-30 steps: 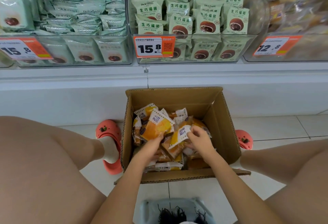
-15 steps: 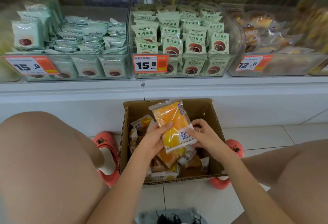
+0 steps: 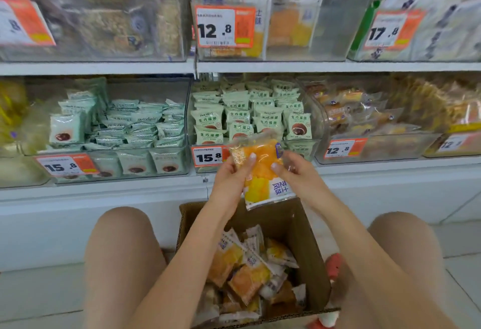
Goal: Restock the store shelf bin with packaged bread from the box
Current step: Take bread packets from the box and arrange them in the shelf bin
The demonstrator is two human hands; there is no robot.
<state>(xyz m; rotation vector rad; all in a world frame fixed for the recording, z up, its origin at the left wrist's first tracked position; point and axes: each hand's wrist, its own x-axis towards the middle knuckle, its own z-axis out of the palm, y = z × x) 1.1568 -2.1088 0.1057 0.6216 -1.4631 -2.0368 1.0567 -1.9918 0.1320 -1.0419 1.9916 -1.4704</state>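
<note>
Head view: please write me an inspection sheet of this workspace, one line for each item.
Surface: pale tiled floor under an open cardboard box.
Job's things: orange bread packet held up over the box; more packets lie loose inside it; upper clear bin, price tag 12.8, holds a few similar packets and has room.
Clutter: nothing seen.
Grippers: left hand and right hand both grip the packet, fingers curled round its sides.
Cables: nothing seen.
Surroundings: lower bins of green packets tagged 15.8; bare knees either side of the box; a coral shoe.
</note>
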